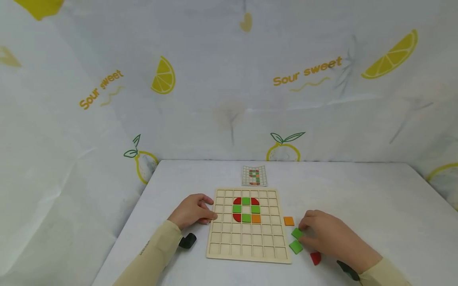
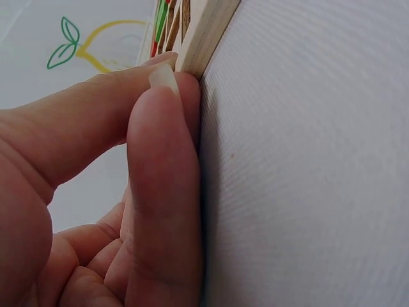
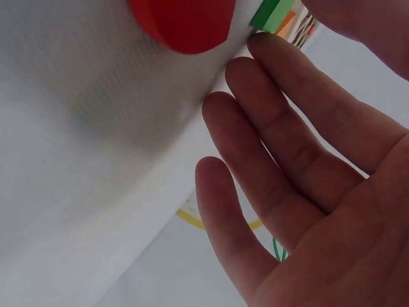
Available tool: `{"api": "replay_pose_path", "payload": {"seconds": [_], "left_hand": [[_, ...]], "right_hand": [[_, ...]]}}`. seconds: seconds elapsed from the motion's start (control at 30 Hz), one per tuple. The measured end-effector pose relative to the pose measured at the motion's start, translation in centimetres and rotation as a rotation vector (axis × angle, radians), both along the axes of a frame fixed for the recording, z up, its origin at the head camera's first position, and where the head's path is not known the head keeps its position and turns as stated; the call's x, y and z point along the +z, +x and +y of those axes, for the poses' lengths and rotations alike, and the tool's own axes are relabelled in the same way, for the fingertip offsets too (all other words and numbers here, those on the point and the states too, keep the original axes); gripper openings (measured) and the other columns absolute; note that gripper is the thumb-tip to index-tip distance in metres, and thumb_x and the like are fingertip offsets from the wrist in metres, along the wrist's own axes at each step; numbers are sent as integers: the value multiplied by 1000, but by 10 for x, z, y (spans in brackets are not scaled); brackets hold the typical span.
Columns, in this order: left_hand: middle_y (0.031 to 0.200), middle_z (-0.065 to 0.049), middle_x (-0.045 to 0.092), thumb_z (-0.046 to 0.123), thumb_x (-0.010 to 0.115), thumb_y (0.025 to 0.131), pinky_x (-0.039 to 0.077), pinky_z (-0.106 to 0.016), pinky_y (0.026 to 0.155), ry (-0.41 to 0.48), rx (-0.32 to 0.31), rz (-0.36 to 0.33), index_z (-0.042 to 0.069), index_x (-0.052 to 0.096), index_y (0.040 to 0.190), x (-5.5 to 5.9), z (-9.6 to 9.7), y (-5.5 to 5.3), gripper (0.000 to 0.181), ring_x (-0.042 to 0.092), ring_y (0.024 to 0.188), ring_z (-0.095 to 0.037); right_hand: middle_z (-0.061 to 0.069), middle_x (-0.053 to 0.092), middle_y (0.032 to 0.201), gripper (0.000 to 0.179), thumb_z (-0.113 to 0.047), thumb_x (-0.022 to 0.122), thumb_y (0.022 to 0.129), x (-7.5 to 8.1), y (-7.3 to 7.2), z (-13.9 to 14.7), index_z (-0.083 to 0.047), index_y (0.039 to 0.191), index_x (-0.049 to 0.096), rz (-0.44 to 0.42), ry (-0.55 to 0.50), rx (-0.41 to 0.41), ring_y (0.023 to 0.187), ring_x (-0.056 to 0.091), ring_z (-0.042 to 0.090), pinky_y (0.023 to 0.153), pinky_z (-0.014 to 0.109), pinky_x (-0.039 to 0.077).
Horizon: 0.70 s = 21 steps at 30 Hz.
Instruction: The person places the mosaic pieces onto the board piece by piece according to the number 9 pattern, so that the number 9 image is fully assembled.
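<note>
A square wooden grid board [image 1: 234,251] lies on the table, holding red, green and orange tiles set in a ring. My left hand [image 1: 195,210] rests at the board's left edge, thumb and fingertips against the rim; the left wrist view shows the thumb [image 2: 163,160] close up beside that edge. To the right of the board, my right hand [image 1: 329,234] reaches over a loose green tile [image 1: 296,233], fingertips right at it. A second green tile [image 1: 295,247] lies just nearer. The right wrist view shows fairly straight fingers [image 3: 281,147] beside a green tile [image 3: 273,14].
An orange tile [image 1: 288,221] lies beside the board's right edge, and a red rounded tile [image 1: 315,258] below the right hand. Behind the board lies a small pattern card [image 1: 254,176]. White printed sheeting [image 1: 214,79] rises behind the table.
</note>
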<state>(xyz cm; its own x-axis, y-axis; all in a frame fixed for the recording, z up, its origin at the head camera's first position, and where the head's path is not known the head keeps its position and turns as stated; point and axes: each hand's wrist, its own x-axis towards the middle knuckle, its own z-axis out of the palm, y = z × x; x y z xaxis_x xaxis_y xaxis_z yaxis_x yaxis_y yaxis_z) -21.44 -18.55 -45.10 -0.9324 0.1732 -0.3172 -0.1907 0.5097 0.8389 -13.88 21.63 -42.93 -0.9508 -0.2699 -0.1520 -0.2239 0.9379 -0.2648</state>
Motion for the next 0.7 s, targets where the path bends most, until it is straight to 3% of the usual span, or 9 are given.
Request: {"api": "replay_pose_path", "payload": {"seconds": [0.3, 0.7], "left_hand": [[87, -5, 69, 19, 96, 81, 63, -26, 68, -1, -1, 5, 10, 70, 122, 3, 2, 2, 50, 71, 67, -13], [88, -6, 68, 17, 97, 80, 63, -26, 67, 7, 5, -3, 9, 70, 122, 1, 1, -1, 50, 71, 67, -13]], "right_hand": [[-12, 68, 103, 19, -28, 91, 85, 1, -5, 4, -24, 100, 79, -3, 8, -16, 99, 65, 10, 97, 45, 62], [-14, 67, 102, 16, -24, 88, 85, 9, -6, -2, -26, 98, 80, 17, -3, -7, 96, 62, 8, 92, 42, 62]]}}
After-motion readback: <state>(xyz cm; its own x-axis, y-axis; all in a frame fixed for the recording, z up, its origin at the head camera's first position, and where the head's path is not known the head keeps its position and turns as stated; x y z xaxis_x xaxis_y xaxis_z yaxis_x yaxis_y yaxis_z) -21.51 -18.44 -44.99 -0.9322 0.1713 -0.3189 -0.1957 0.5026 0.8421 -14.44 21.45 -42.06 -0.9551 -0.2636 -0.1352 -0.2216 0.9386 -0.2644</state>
